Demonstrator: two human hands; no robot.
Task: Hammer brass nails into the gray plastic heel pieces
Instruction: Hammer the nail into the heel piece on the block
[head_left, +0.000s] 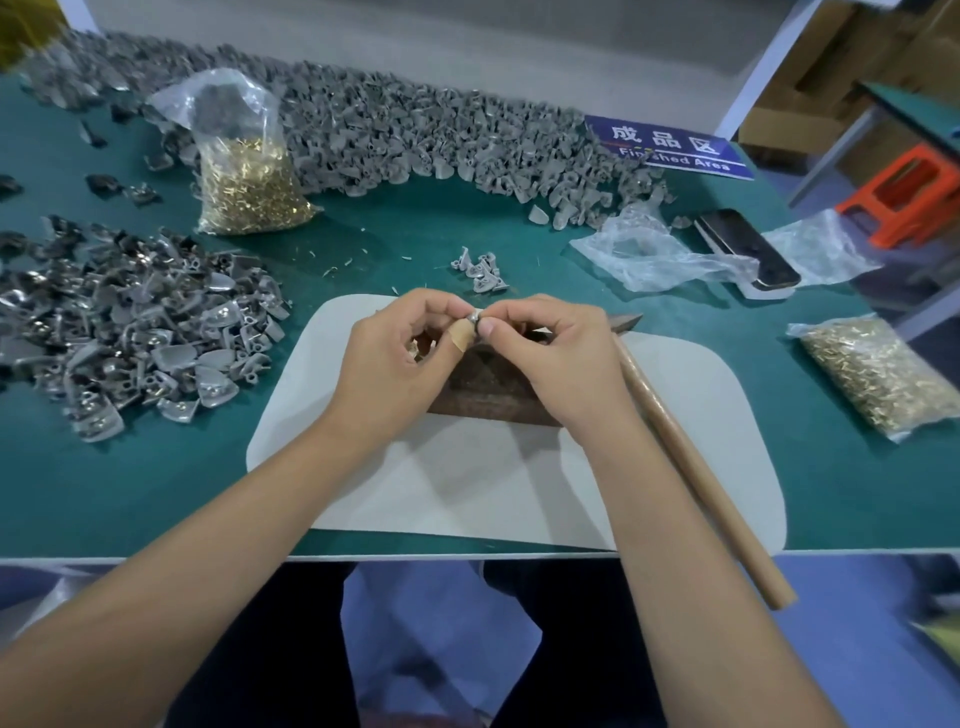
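Left hand (387, 353): fingertips pinched on gray heel piece (474, 318).
Right hand (545, 353): fingertips closed, seating brass nail; nail obscured.
Hammer (691, 452): unheld.
Risk: tilted nail bends when struck.

A blue sign (670, 148) lies flat on the green tabletop (156, 493) at its far right. It carries large white Chinese characters "成品区" and, beneath them, the English words "Finished Area", partly covered by gray heel pieces (415, 135). No other writing is legible.
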